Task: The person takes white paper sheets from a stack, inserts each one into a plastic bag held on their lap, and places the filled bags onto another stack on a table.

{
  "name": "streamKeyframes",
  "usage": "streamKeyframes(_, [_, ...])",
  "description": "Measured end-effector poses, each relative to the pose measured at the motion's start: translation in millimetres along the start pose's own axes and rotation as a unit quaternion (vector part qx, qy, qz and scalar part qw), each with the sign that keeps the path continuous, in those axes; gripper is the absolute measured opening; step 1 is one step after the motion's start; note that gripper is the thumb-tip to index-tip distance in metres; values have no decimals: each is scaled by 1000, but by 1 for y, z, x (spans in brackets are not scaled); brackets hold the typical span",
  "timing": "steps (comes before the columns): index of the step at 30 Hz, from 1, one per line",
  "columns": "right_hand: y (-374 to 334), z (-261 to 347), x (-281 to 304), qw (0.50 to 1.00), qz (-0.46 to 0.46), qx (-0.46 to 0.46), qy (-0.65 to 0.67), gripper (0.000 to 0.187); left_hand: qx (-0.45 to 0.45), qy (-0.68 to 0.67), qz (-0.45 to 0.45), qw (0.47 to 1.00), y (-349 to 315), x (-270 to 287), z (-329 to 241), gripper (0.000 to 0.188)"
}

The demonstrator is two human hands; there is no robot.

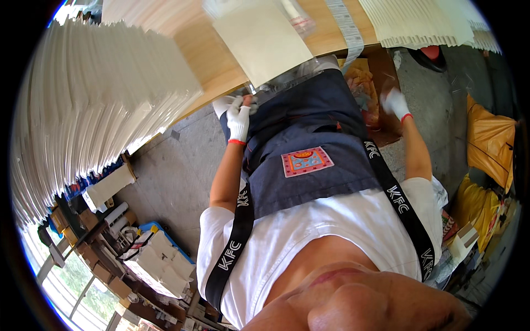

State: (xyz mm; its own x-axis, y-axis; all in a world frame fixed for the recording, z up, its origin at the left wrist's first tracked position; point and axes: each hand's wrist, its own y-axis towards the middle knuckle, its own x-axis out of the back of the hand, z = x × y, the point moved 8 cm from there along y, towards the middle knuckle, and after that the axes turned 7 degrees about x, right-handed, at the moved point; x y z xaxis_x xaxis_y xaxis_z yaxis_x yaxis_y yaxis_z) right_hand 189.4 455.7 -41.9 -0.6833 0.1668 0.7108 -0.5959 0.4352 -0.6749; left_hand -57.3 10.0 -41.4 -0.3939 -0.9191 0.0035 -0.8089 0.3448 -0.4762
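Note:
My left hand (239, 118), in a white glove with a red cuff and bare fingertips, is at the table's front edge. Its fingers are curled and closed at the corner of a clear plastic bag (279, 85). The bag's edge hangs over my lap, below a cream-coloured flat sheet (262, 41) that juts past the table edge. My right hand (395, 103), in a matching glove, is away from the table to the right, beside an open cardboard box (389, 74). Motion smears its fingers, so whether they hold anything is hidden.
Tall stacks of cream flat sheets or envelopes stand on the wooden table (207, 60) at left (105, 94) and far right (419, 22). A strip of printed labels (346, 27) hangs over its edge. Orange bags (488, 143) lie at right; a blue-rimmed bin (160, 259) stands lower left.

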Motion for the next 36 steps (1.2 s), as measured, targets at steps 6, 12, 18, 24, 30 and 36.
streamKeyframes(6, [-8,66,64,931,-269,174,176,25,-509,509,-186,669,-51,-46,-101,25])
streamKeyframes(12, [-37,192,177,673,-569,464,84,40,-574,461,-90,670,-46,-65,-105,20])
streamKeyframes(18, [-11,209,161,696,-515,365,343,15,-325,307,-179,877,-8,-16,-48,4])
streamKeyframes(24, [13,206,136,740,-480,109,458,20,-101,-316,-197,923,25,-9,12,22])
streamKeyframes(30, [9,135,115,658,-580,77,474,17,74,-572,-106,810,42,-29,52,11])
streamKeyframes(36, [71,45,43,801,-408,-83,429,39,301,-484,-92,816,39,-62,124,23])
